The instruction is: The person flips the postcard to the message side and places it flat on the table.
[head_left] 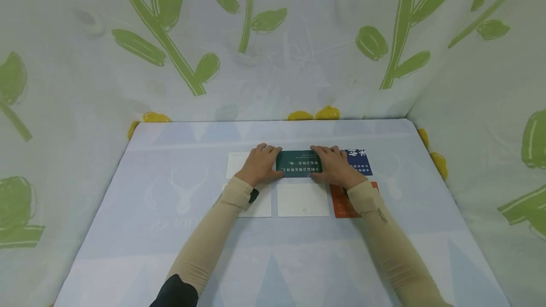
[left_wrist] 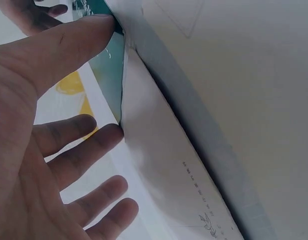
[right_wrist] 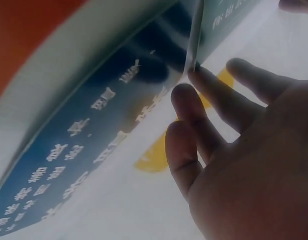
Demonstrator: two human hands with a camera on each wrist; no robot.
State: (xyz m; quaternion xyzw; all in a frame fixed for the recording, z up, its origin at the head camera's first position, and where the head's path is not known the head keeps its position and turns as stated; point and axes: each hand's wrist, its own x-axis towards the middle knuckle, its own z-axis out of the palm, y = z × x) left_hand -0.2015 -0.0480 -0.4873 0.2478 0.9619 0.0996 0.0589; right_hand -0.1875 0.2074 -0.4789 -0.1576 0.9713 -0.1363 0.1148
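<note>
A dark green card (head_left: pixel 298 164) with white lettering lies between my hands in the middle of the far row. My left hand (head_left: pixel 260 164) holds its left edge, thumb at the near corner and a fingertip at the far corner. On its right edge my right hand (head_left: pixel 336 167) grips in the same way. In the right wrist view, the green card's edge (right_wrist: pixel 194 37) stands slightly raised beside a blue card (right_wrist: pixel 79 130) with white lettering. Under my left hand is a white card (left_wrist: pixel 163 145) with small print and a line drawing.
Nearer to me lie a white card (head_left: pixel 303 200) in the middle, another white card (head_left: pixel 261 205) partly behind my left wrist, and an orange-red card (head_left: pixel 342 203) partly under my right forearm. Cloth with flower prints (head_left: pixel 307 60) hangs round the pale patterned table (head_left: pixel 170 240).
</note>
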